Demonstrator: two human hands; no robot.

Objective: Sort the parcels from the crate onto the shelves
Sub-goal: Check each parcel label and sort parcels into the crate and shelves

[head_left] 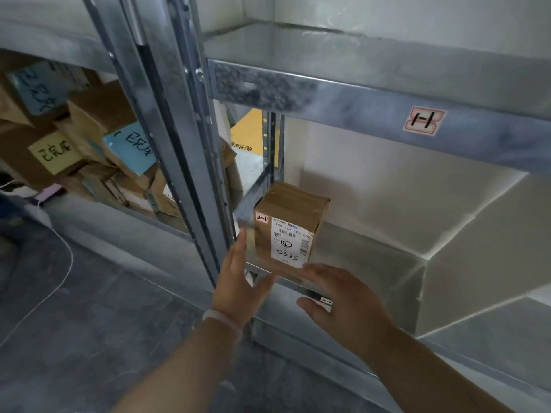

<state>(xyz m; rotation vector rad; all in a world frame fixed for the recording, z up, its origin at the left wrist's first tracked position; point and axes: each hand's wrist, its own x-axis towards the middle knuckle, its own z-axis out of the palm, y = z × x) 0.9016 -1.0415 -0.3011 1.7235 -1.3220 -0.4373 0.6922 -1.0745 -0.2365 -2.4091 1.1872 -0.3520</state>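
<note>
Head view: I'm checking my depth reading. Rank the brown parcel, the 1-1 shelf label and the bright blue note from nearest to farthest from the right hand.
1. Brown parcel, just ahead of the right hand, slightly left.
2. 1-1 shelf label, well above, to the right.
3. Bright blue note, far left and deeper back.

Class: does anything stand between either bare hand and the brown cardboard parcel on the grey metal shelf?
Nothing visible does. The left hand is open left of the brown cardboard parcel, the right hand open in front of it at the front edge of the grey metal shelf. The parcel stands on that shelf.
</note>
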